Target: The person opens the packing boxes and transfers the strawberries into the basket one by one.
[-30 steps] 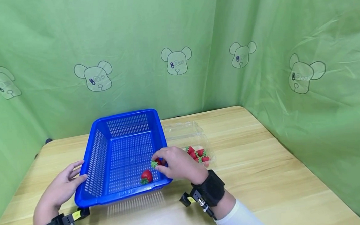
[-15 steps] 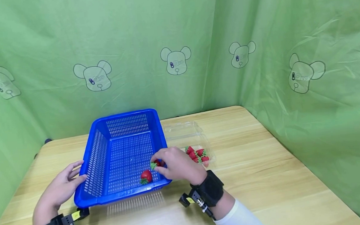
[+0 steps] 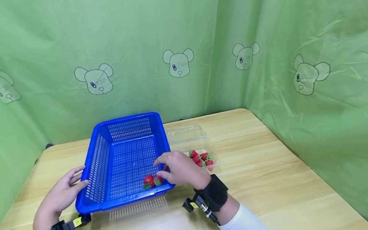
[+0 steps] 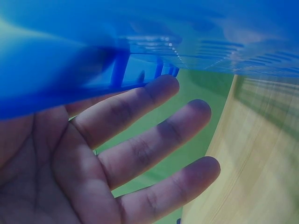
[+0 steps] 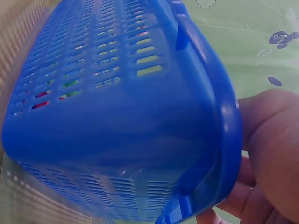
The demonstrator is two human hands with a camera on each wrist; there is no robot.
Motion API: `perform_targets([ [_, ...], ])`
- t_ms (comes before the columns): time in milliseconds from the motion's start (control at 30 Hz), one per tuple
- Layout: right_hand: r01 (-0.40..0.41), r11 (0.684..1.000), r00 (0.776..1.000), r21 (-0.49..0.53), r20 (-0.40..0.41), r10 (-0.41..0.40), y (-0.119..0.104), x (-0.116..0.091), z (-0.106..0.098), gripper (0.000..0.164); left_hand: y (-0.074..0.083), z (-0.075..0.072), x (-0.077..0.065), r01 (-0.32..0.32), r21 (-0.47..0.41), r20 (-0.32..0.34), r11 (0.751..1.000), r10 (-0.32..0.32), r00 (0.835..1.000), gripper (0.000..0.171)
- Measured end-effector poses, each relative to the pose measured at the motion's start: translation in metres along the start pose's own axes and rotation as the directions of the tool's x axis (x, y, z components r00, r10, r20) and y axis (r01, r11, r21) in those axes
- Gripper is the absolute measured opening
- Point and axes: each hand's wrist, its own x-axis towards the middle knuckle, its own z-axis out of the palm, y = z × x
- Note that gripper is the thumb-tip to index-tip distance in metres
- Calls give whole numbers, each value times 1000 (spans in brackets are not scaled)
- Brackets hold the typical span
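In the head view, a blue perforated plastic basket (image 3: pixel 133 158) stands on the table. My left hand (image 3: pixel 62 192) holds its left rim, thumb over the edge; in the left wrist view the other fingers (image 4: pixel 168 130) extend beneath the rim. My right hand (image 3: pixel 181 170) reaches over the right rim, thumb and index finger apart with nothing between them. Just below its fingertips, a strawberry (image 3: pixel 158 180) lies on the basket floor beside another strawberry (image 3: pixel 148 181). Red and green show through the slots in the right wrist view.
Right of the basket, a clear plastic clamshell box (image 3: pixel 215 154) with its lid open holds several strawberries (image 3: pixel 197 159). The wooden table (image 3: pixel 266 173) extends to the right. A green curtain (image 3: pixel 137 34) with bear-head prints hangs behind and at both sides.
My right hand has let go of the strawberry it pinched; it dropped beside the first strawberry on the basket floor. My left hand keeps its place on the rim.
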Motion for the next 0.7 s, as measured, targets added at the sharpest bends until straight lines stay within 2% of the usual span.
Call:
perform_targets([
  [333,-26,999,1000,45,-10,26,-1,-2,-4,24,1,0,0,18,-1,-3,1000,-18,1000,59],
  [700,-35,997,996,69,-82,40,8,-6,-13,23,0,0,0,24,0,-4,1000,-24,1000,59],
])
